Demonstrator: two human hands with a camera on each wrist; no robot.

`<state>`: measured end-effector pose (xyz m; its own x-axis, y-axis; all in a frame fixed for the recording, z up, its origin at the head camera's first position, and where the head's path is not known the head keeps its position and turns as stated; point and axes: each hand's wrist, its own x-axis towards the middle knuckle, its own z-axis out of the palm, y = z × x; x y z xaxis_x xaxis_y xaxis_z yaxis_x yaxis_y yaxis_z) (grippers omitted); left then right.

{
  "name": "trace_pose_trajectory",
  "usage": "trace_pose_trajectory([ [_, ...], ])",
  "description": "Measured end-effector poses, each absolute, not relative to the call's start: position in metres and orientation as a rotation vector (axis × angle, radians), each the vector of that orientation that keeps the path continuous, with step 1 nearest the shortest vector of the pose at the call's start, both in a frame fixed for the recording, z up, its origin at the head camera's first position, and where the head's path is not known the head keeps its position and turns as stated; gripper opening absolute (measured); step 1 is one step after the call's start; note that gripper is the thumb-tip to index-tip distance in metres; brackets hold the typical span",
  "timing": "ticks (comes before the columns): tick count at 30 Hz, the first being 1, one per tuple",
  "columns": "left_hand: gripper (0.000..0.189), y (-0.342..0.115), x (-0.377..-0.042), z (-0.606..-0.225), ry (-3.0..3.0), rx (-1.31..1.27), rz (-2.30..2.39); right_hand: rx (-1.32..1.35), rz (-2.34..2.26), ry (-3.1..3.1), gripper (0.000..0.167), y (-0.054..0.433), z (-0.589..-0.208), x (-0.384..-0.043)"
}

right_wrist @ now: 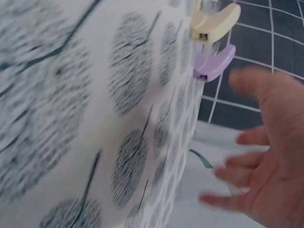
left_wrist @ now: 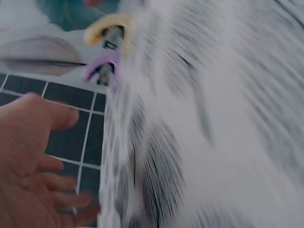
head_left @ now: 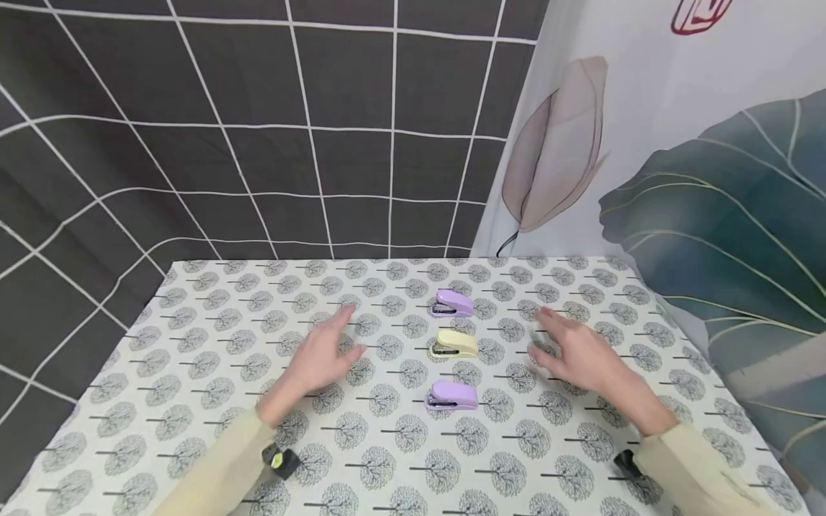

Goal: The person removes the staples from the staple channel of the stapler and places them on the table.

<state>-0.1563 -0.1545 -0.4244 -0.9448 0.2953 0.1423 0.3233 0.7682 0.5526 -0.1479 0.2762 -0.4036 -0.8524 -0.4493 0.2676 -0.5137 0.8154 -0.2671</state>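
Observation:
Three small staplers form a column down the middle of the table: a purple stapler (head_left: pixel 454 303) at the back, a cream-yellow stapler (head_left: pixel 455 344) between, and another purple stapler (head_left: pixel 452 395) nearest me. My left hand (head_left: pixel 323 352) is held to the left of them, fingers extended and thumb apart, touching none. On the other side my right hand (head_left: pixel 576 350) is spread in the same way, with nothing in it. The right wrist view shows the yellow stapler (right_wrist: pixel 216 23) and a purple stapler (right_wrist: pixel 214 62) beyond the blurred fingers.
A white cloth with a grey tree print covers the table (head_left: pixel 381 473). Behind it hangs a dark curtain (head_left: pixel 258 165) with a white grid, and to the right a pale curtain (head_left: pixel 619 136) with large leaves. Dark straps with small devices sit at both wrists.

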Motion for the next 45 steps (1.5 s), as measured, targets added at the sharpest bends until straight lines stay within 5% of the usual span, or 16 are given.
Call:
trace_pose_trajectory([
  [4, 0.053, -0.134, -0.181, -0.425, -2.794, -0.339, -1.449, 0.831, 0.701, -2.707, 0.030, 0.257, -0.403, -0.164],
  [8, 0.047, -0.110, -0.205, -0.429, -2.713, -0.211, -1.752, 0.878, 0.876, -2.641, 0.023, 0.234, -0.405, -0.183],
  [24, 0.045, -0.043, -0.238, -0.443, -2.747, -0.314, -1.724, 0.865, 0.941, -2.708, 0.045, 0.173, -0.415, -0.229],
  [45, 0.038, -0.031, -0.246, -0.459, -2.864, -0.369, -1.280, 0.920, 0.793, -2.839, 0.039, 0.155, -0.409, -0.244],
])
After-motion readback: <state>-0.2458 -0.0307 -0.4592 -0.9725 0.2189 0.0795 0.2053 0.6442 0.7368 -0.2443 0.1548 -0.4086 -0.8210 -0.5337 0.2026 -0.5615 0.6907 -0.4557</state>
